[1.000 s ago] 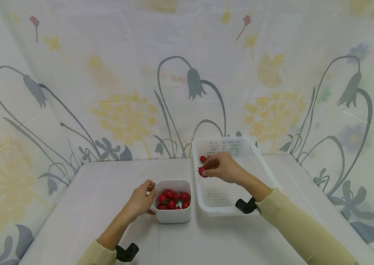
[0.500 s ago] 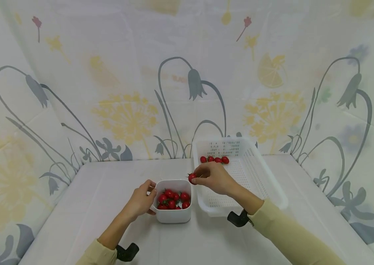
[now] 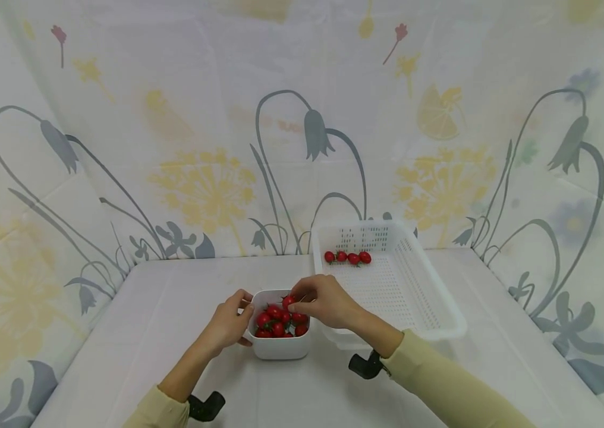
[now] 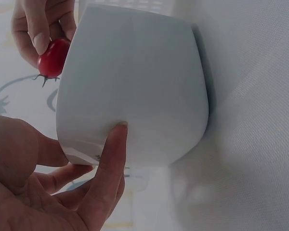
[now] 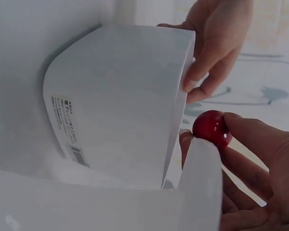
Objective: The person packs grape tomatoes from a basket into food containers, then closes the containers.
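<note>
**Right hand (image 3: 327, 300) has one small, shiny red tomato (image 4: 53, 58) at the far right part of the small, white, square plastic box's (image 3: 280, 349) opening**

The right hand pinches the tomato between its thumb and fingers, so they are closed on it. The tomato is at the left tips of this hand. It is almost round, so it has no clear long side, and its green stalk points toward the left side of the scene. The box opens under the tomato and to the near left of it. I cannot tell if the tomato touches the ones below.

The left hand (image 3: 227, 324) is farther from the tomato, across the box. Its fingers and thumb hold the box's left side.

In the box is a pile of red tomatoes with green bits (image 3: 274, 311). Just to the right is a big white plastic basket full of little holes (image 3: 443, 291). Four more red tomatoes (image 3: 353, 258) sit in a row at its far left.
</note>
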Tool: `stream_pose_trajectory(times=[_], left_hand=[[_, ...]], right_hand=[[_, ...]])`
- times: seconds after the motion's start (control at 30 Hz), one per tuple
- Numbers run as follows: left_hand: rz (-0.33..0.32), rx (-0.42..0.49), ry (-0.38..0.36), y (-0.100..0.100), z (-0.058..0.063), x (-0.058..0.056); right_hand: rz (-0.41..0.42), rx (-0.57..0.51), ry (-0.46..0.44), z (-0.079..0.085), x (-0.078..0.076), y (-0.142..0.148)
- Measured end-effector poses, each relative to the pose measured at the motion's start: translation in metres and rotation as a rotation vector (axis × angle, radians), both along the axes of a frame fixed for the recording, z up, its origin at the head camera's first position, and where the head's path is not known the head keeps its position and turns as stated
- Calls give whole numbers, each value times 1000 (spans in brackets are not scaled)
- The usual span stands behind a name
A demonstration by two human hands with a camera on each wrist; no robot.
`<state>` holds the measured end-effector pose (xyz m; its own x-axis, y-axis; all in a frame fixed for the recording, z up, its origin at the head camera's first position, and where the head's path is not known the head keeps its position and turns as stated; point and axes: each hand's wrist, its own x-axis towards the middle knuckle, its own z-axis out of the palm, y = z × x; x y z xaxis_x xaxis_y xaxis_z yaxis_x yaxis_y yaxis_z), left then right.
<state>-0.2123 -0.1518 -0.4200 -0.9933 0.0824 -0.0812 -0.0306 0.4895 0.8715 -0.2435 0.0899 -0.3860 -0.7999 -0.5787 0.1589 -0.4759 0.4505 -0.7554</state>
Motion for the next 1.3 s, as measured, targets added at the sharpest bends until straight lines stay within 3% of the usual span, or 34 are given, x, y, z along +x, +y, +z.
stream_pose_trajectory(times=[0.73, 1.07, 1.3], left_hand=[[-2, -1, -2, 1, -1, -1], [-2, -5, 1, 0, -1, -1], [0, 3, 6, 1, -1, -1]], right_hand=[[92, 35, -39, -10, 1, -23], [197, 98, 11, -16, 2, -42], [182, 185, 56, -19, 1, -50]])
